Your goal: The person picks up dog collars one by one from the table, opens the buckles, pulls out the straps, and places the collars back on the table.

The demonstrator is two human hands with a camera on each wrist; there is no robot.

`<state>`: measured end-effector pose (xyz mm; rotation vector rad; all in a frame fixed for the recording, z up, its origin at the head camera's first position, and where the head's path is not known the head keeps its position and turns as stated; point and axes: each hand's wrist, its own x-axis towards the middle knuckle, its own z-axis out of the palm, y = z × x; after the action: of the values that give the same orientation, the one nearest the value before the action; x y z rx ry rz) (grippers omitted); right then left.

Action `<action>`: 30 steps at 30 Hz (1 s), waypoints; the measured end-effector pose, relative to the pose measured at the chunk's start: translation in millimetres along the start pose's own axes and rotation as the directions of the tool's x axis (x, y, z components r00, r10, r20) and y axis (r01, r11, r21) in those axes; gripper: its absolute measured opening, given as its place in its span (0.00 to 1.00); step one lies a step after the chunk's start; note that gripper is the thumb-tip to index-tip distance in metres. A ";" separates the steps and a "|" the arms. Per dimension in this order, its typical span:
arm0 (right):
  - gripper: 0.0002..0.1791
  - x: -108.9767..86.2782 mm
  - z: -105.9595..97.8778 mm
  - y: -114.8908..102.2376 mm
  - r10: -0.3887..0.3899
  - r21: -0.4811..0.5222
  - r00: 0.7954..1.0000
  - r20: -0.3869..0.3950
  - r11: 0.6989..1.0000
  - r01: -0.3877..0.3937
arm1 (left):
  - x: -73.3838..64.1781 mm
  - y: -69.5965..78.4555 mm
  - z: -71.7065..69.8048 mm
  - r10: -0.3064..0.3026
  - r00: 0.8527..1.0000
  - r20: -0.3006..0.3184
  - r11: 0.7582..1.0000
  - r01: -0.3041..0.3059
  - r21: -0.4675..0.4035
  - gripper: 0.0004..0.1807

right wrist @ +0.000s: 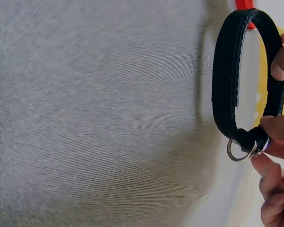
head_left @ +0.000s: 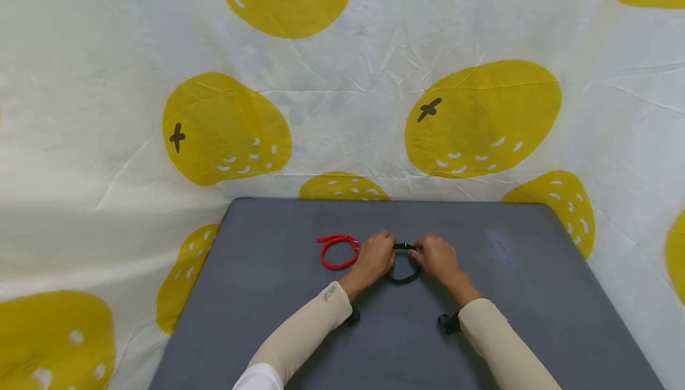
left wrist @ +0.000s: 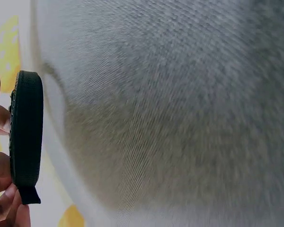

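A black collar [head_left: 402,280], bent into a loop, is held by both hands above the grey table. My left hand [head_left: 376,254] grips its left side, and my right hand [head_left: 439,258] pinches the strap on the right. In the right wrist view the stitched black collar [right wrist: 226,80] stands on edge with a metal D-ring [right wrist: 237,156] close to the lower fingers [right wrist: 274,189]. The left wrist view shows the collar's outer face [left wrist: 28,127] and a short strap end [left wrist: 29,195] sticking out below. The fingers partly hide the fastening.
On the table [head_left: 278,318], left of my left hand, lies a red collar [head_left: 339,266] in a loop with its end sticking out. A white cloth [head_left: 348,128] printed with yellow fruit hangs behind and beside the table.
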<state>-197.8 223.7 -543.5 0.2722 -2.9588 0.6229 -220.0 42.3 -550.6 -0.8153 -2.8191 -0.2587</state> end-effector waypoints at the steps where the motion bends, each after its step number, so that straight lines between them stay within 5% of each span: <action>1: 0.07 0.3 -1.8 -1.2 -0.006 0.021 1.000 0.008 1.000 0.005 | -1.3 -0.6 -2.7 -0.002 1.000 -0.007 1.000 0.002 0.005 0.04; 8: 0.12 1.2 -17.8 -9.0 -0.064 0.203 0.991 0.118 0.978 0.039 | -16.3 -5.6 -21.2 0.029 0.995 -0.094 0.999 -0.026 0.027 0.05; 16: 0.17 4.2 -44.2 -16.9 -0.130 0.404 0.964 0.230 0.914 0.027 | -32.1 -10.1 -55.1 0.080 0.963 -0.257 0.995 -0.092 -0.036 0.06; 21: 0.15 0.4 -60.8 -27.9 -0.141 0.439 0.951 0.275 0.898 0.006 | -44.1 -11.8 -74.1 0.101 0.959 -0.266 0.989 -0.124 -0.074 0.06; 26: 0.14 -4.6 -81.7 -41.1 -0.185 0.480 0.909 0.372 0.877 -0.018 | -58.9 -13.2 -93.6 0.112 0.954 -0.277 0.975 -0.159 -0.155 0.07; 30: 0.11 -8.2 -92.3 -50.7 -0.267 0.488 0.881 0.391 0.872 0.048 | -71.7 -15.5 -106.9 0.131 0.949 -0.286 0.957 -0.196 -0.213 0.07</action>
<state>-173.7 217.0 -440.9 0.8015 -3.0940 1.4229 -154.2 -30.6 -465.8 -0.9766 -2.4788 -0.6418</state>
